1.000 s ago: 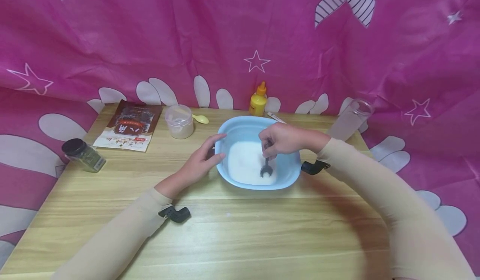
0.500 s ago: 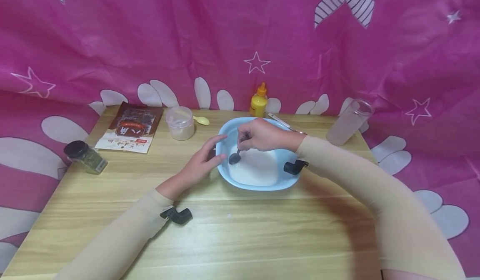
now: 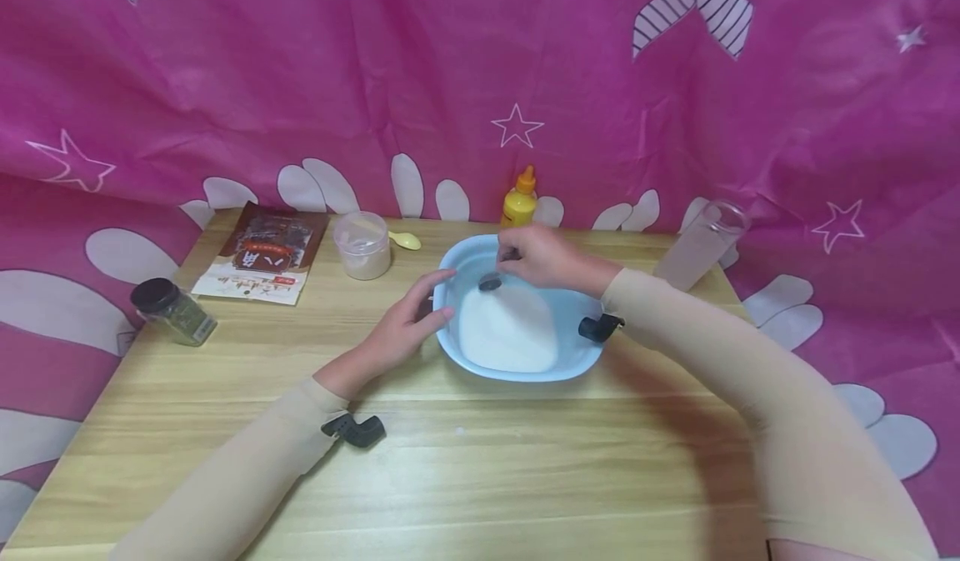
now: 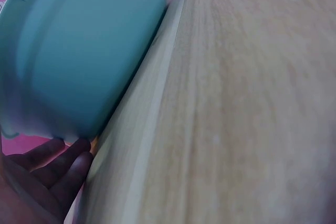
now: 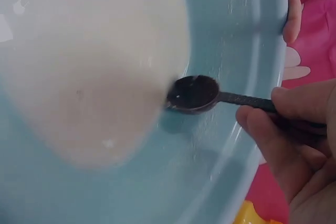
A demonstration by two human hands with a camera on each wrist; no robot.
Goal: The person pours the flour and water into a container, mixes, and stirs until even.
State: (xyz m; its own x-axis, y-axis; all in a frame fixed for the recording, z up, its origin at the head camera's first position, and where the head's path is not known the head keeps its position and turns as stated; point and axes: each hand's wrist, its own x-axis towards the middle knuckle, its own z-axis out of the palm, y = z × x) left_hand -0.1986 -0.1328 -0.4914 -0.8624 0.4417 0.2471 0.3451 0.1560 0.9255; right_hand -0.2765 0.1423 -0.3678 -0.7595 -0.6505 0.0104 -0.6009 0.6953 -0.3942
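Note:
A light blue bowl (image 3: 577, 359) with white liquid (image 3: 510, 332) stands mid-table. My right hand (image 3: 542, 258) hovers over its far side and pinches the handle of a small black spoon (image 3: 491, 282); the spoon bowl (image 5: 192, 94) sits at the edge of the white liquid (image 5: 89, 72). My left hand (image 3: 408, 319) rests against the bowl's left rim with straight fingers; in the left wrist view the fingers (image 4: 50, 169) lie beside the bowl wall (image 4: 89, 61).
On the wooden table (image 3: 487, 478) stand a yellow squeeze bottle (image 3: 517, 198), a lidded plastic tub (image 3: 362, 244) with a yellow spoon (image 3: 405, 240), a brown packet (image 3: 262, 252), a dark-lidded spice jar (image 3: 171, 311) and a tall clear cup (image 3: 697, 244). Pink cloth (image 3: 300, 69) hangs behind.
My right hand has swept the spoon from the bowl's near right side round to the left and on to the far side. The left hand has stayed on the rim.

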